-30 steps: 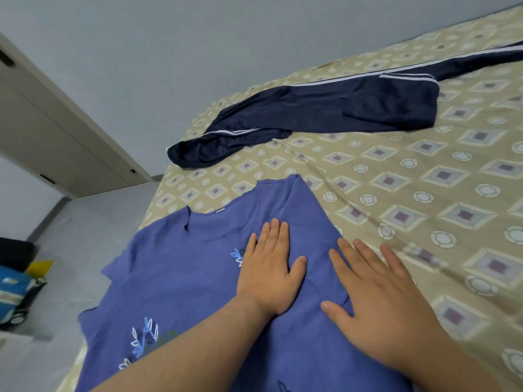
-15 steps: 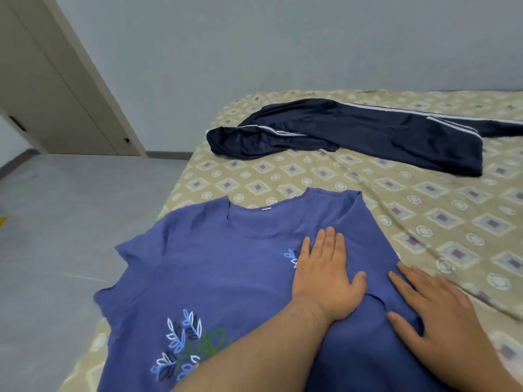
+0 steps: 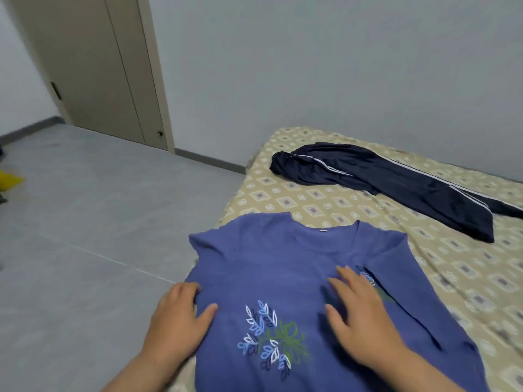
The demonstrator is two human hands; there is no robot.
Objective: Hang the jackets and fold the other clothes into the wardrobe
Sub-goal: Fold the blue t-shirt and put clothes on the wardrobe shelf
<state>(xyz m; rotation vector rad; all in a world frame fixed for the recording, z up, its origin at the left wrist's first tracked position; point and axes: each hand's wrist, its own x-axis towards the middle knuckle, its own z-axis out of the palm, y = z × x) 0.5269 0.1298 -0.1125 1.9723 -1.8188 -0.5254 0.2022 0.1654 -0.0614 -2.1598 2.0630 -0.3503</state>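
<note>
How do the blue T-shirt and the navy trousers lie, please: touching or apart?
Apart. The head view shows patterned bedsheet between the blue T-shirt and the navy trousers.

Soft, even indoor light, faint shadows, slight blur (wide-angle bending at edges).

Home bedroom: a patterned-sheeted bed [image 3: 311, 199] stretches beyond the right grip [image 3: 365, 321], a beige door [image 3: 93, 66] stands beyond the left grip [image 3: 175, 321].
</note>
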